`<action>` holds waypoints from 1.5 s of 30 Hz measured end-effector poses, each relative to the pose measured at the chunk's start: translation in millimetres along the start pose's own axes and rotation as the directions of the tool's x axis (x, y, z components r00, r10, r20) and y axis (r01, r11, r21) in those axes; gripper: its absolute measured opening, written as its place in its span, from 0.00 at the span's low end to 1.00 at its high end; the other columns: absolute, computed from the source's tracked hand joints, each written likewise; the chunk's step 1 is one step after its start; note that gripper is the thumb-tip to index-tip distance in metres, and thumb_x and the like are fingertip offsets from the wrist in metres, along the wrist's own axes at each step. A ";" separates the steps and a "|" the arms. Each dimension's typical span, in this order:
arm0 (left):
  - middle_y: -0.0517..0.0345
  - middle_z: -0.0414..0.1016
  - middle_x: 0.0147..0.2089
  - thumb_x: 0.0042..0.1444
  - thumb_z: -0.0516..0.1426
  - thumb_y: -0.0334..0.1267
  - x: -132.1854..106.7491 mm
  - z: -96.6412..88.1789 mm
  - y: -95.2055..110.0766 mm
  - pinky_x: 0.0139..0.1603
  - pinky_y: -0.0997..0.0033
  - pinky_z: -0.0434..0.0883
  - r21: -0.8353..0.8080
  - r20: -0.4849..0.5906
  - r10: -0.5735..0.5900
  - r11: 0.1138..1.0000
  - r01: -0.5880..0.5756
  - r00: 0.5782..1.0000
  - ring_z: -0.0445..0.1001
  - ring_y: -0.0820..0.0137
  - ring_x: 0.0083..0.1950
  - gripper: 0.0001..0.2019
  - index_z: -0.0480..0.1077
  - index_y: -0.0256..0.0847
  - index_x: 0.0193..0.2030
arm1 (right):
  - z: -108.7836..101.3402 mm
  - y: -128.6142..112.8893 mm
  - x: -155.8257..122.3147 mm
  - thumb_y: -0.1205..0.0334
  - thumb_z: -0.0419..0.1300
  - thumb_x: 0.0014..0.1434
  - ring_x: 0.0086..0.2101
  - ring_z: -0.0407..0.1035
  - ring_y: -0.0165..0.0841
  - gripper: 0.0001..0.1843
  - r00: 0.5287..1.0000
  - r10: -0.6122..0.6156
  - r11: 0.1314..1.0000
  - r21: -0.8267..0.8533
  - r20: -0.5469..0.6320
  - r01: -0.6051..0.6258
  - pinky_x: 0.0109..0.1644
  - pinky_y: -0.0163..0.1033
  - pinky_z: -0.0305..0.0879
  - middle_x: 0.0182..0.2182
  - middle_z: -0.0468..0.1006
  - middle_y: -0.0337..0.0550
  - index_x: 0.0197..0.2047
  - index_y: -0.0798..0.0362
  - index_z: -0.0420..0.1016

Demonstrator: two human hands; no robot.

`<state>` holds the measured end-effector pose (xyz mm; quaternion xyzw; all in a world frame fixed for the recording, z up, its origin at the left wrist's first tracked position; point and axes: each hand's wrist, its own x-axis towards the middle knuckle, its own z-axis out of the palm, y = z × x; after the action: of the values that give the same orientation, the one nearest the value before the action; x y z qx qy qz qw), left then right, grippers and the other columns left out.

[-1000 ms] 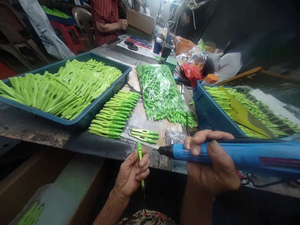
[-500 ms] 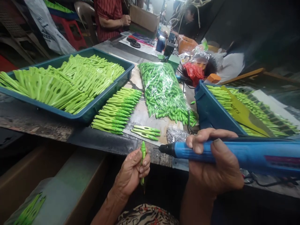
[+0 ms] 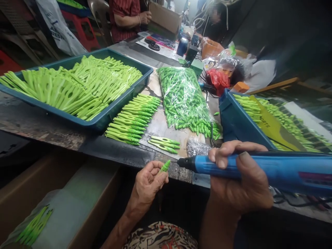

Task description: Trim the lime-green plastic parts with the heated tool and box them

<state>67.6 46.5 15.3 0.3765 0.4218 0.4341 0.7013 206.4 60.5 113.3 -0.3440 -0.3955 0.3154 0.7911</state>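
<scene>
Between the fingertips of my left hand (image 3: 151,181) is a slim green plastic piece (image 3: 165,166), its pointed end tilted up toward the right; the rest is hidden by my fingers. My right hand (image 3: 241,176) is wrapped round a blue electric screwdriver (image 3: 280,169) held level. Its thin bit points left, very close to the green piece; I cannot tell if they touch. Just beyond, a few green pieces (image 3: 164,143) lie on the table. A neat row of similar pieces (image 3: 132,119) lies behind them, beside a clear bag of small green tips (image 3: 181,97).
At left stands a blue tray (image 3: 102,122) heaped with light green parts. A blue bin (image 3: 230,117) with more pieces is at right. Below the table edge is an open carton (image 3: 97,200) with several pieces in a plastic liner. A person in a red shirt (image 3: 123,20) stands beyond.
My left hand has turned the green piece from upright to slanting right, bringing its tip close to the screwdriver bit. The view has shifted slightly; my right hand keeps its grip.
</scene>
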 end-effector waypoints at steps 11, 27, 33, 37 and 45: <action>0.60 0.74 0.29 0.52 0.57 0.32 -3.1 1.3 -15.0 0.25 0.79 0.63 0.579 -0.119 0.440 0.759 -0.298 0.890 0.68 0.76 0.24 0.05 0.68 0.41 0.37 | -1.7 2.5 -0.5 0.71 0.56 0.48 0.18 0.60 0.25 0.07 1.000 0.022 0.999 -0.024 0.006 -0.021 0.28 0.37 0.60 0.25 0.72 0.38 0.31 0.53 0.71; 0.57 0.76 0.30 0.47 0.60 0.29 -2.0 0.7 -19.0 0.29 0.76 0.64 0.522 -0.206 0.525 0.773 -0.361 0.826 0.64 0.75 0.21 0.09 0.75 0.42 0.36 | -4.7 8.9 0.0 0.71 0.56 0.49 0.19 0.61 0.26 0.05 1.000 -0.002 0.998 -0.058 0.019 0.003 0.29 0.37 0.60 0.25 0.72 0.39 0.32 0.56 0.70; 0.56 0.77 0.32 0.47 0.61 0.29 -0.2 0.1 -22.6 0.28 0.76 0.64 0.517 -0.211 0.537 0.771 -0.372 0.817 0.64 0.76 0.22 0.10 0.75 0.43 0.38 | -3.0 11.4 -0.8 0.72 0.56 0.48 0.19 0.61 0.26 0.06 1.000 0.008 0.997 -0.075 0.008 -0.008 0.29 0.38 0.61 0.24 0.72 0.39 0.32 0.56 0.70; 0.56 0.78 0.32 0.48 0.60 0.29 -0.4 1.5 -22.4 0.26 0.76 0.64 0.579 -0.183 0.569 0.721 -0.380 0.802 0.65 0.76 0.21 0.10 0.75 0.42 0.38 | -2.8 13.0 -1.6 0.72 0.56 0.48 0.19 0.61 0.26 0.06 1.000 0.020 0.997 -0.069 0.000 -0.020 0.29 0.38 0.61 0.24 0.72 0.39 0.32 0.56 0.69; 0.58 0.76 0.26 0.50 0.59 0.37 -2.2 4.4 -16.4 0.25 0.76 0.66 0.358 -0.294 0.231 0.926 -0.118 0.927 0.71 0.72 0.24 0.08 0.71 0.38 0.36 | 0.1 13.5 -1.8 0.71 0.56 0.48 0.19 0.62 0.26 0.06 0.999 0.023 0.997 -0.077 0.028 -0.021 0.28 0.37 0.61 0.24 0.72 0.39 0.32 0.55 0.69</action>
<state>75.9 38.2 2.8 0.4480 0.5651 0.4747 0.5045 202.4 66.8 101.9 -0.3737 -0.4150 0.3138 0.7679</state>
